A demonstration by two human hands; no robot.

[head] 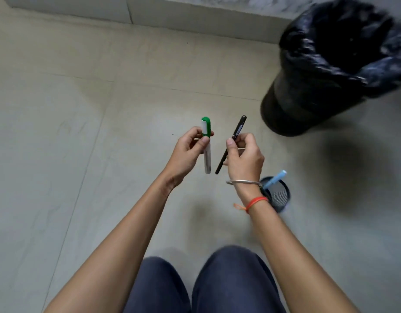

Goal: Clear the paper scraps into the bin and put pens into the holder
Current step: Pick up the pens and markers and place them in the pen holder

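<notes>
We start with the pale beige tiled floor (82, 109), which carries everything here. We see no paper scraps on the part of it that shows, so we judge the clearing half of the task to be done or nearly so, though we cannot see into the bin.

The round black bin lined with a crinkled black plastic bag (319, 86) stands near the floor's far right corner, close to the grey skirting. Nearer to us along the right side stands the small black wire-mesh pen holder (283, 199), partly hidden behind the right wrist. One light blue pen (274, 179) already leans inside it, so the pen half is under way.

Both hands are raised above the middle of the floor, well apart from the bin. The left hand (186, 152) pinches a clear-barrelled pen with a green cap (207, 154) between thumb and curled fingers, held roughly upright. The right hand (244, 159) pinches a slim black pen (236, 129), tilted, its top leaning toward the bin.

What is left, as we judge it: these two pens go into the holder.
</notes>
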